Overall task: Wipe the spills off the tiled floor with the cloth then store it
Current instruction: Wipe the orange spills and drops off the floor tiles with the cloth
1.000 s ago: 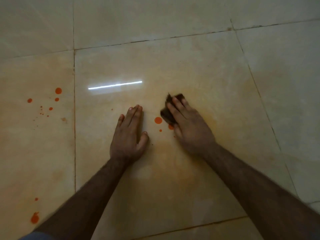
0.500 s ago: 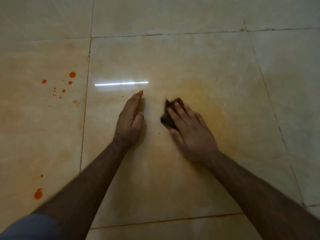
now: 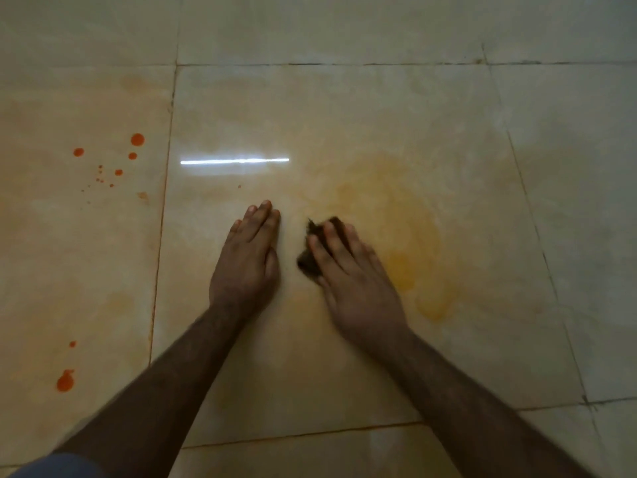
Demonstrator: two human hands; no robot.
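Observation:
My right hand presses a small dark brown cloth flat against the beige tiled floor; only the cloth's left and far edges show past the fingers. My left hand lies flat on the tile just left of it, fingers straight and together. To the right of the right hand spreads a smeared yellow-orange stain. Orange drops dot the left tile at the far side, and a bigger orange blob sits near its front.
Dark grout lines divide the large glossy tiles. A bright strip of reflected light lies ahead of my left hand. A tiny orange speck sits just beyond the fingertips. A blue sleeve edge shows at bottom left.
The orange drops between my hands a second ago are gone, wiped by the cloth. My left hand's fingers have closed together flat. The view has shifted, so the left spots sit further right.

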